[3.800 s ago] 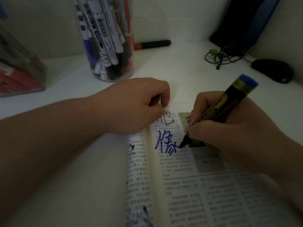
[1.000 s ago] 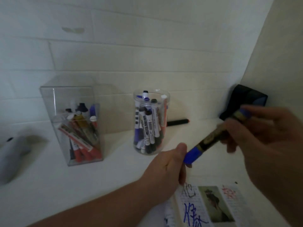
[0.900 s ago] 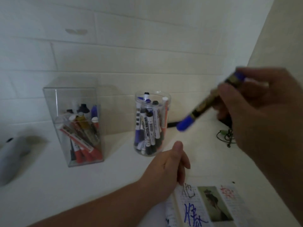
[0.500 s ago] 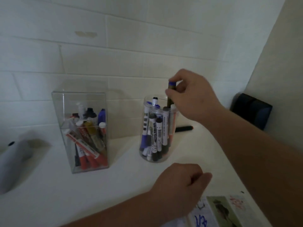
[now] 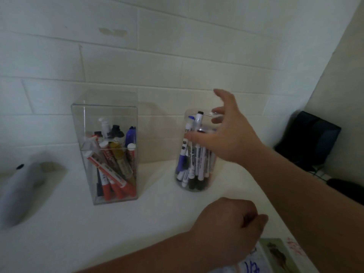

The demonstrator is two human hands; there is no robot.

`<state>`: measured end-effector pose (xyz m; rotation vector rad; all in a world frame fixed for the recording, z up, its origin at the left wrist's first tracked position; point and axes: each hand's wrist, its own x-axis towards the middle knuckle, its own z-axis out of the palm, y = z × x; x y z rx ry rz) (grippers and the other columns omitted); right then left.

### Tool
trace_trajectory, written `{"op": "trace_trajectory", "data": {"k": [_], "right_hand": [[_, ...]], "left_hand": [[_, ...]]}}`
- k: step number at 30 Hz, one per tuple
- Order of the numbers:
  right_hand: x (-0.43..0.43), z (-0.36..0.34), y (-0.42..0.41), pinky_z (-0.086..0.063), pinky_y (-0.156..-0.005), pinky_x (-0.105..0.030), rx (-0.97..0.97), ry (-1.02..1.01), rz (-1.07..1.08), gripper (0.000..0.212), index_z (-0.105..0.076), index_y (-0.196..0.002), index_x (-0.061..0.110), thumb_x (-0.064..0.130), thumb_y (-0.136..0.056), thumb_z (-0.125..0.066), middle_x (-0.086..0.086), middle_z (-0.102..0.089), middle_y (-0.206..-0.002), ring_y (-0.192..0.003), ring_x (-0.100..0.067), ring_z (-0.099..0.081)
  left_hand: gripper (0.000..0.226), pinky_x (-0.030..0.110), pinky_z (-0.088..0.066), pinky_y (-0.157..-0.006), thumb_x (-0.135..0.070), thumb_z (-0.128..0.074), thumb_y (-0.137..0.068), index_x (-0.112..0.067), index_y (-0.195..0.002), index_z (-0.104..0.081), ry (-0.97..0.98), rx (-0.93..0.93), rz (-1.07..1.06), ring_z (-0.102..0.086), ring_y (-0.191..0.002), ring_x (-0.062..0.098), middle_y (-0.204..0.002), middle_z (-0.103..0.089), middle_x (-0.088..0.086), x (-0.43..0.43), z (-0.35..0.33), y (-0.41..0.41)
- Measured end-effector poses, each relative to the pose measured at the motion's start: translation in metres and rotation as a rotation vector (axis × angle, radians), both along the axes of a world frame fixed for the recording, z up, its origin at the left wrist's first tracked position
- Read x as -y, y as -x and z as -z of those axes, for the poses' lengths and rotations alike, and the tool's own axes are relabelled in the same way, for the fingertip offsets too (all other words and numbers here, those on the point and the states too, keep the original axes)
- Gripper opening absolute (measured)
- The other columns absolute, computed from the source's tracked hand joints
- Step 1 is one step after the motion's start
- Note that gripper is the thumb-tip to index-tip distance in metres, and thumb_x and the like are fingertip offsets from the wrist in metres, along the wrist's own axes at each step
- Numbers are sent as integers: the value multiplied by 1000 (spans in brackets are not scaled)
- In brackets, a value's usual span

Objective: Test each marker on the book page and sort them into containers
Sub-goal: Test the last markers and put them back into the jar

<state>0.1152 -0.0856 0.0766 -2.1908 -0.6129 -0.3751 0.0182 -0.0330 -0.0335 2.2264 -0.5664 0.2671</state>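
Right hand (image 5: 226,134) fingers spread over round jar (image 5: 194,170) rim, holding nothing; left hand (image 5: 228,229) fisted, empty, by book (image 5: 275,257); gap between jar, square box (image 5: 110,154).

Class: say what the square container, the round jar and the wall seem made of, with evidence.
Square container: clear glossy plastic or acrylic, probably; markers show through its walls. Round jar: likewise clear plastic. Wall: matte white tiles or panels, judging by seams.

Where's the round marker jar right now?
Head view, right of centre on the table: the round jar stands right of the square box, with the right hand spread at its rim.
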Motion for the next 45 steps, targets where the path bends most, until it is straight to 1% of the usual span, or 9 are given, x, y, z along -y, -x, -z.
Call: {"op": "trace_trajectory", "data": {"k": [6,12,16,25,31,34,37,42,45], "right_hand": [[7,1,8,-54,-95,-33,23,-95,-82,123,-16,-152,46,49,-55,-93,6,-53,-127,-112,-6,-58],[7,-10,21,-53,-96,-32,145,-69,-127,112,-30,-147,39,53,-55,-91,13,-53,-131,-116,-3,-56],[8,-4,20,-54,-96,-33,87,-54,-119,104,-38,-141,41,53,-53,-91,11,-54,-130,-113,-3,-58],[-10,-1,6,-54,-97,-35,164,3,-102,59,-72,-112,36,61,-61,-86,12,-55,-126,-116,-6,-57],[4,-30,-3,-54,-93,-31,345,-84,17,54,-71,-113,37,64,-67,-80,7,-66,-116,-96,-10,-67],[34,-65,-4,-54,-82,-21,402,-81,126,70,-59,-128,35,66,-68,-78,8,-60,-121,-96,-9,-63],[54,-80,-9,-56,-84,-32,404,-37,171,80,-48,-135,31,65,-68,-78,3,-54,-130,-106,-15,-60],[34,-63,-9,-52,-73,-21,326,-38,87,78,-49,-132,31,58,-67,-83,5,-55,-124,-95,-10,-64],[5,-29,-8,-58,-80,-31,241,-106,-17,80,-50,-127,35,59,-59,-85,5,-54,-123,-91,-10,-63]], "left_hand": [[42,33,-47,-61,-47,-51,-99,-14,-72,-54,-7,-33,13,-53,-64,22,-63,-53,3,0,0,0],[44,37,-49,-62,-46,-50,-100,-12,-71,-51,-26,-33,31,-52,-63,23,-62,-51,4,-1,-1,0],[43,35,-48,-62,-47,-50,-99,-17,-68,-48,-25,-49,37,-49,-61,20,-59,-47,1,-1,0,1],[46,30,-39,-57,-44,-51,-100,-23,-61,-40,-37,-79,47,-47,-59,18,-57,-45,0,-1,-2,1],[40,32,-41,-59,-43,-51,-100,-18,-70,-48,-59,-53,25,-51,-67,24,-63,-50,1,0,-3,1],[36,30,-39,-62,-45,-50,-99,-22,-73,-50,-72,-49,7,-51,-68,20,-65,-51,-2,3,-1,1],[35,28,-37,-62,-47,-50,-99,-23,-73,-49,-83,-46,6,-50,-68,18,-66,-50,-4,4,0,0],[37,29,-39,-59,-47,-51,-97,-19,-73,-51,-81,-8,20,-49,-63,18,-61,-49,-2,3,0,-1],[39,30,-41,-58,-48,-51,-97,-18,-72,-49,-76,-1,22,-51,-64,20,-61,-49,0,3,1,-2]]}}
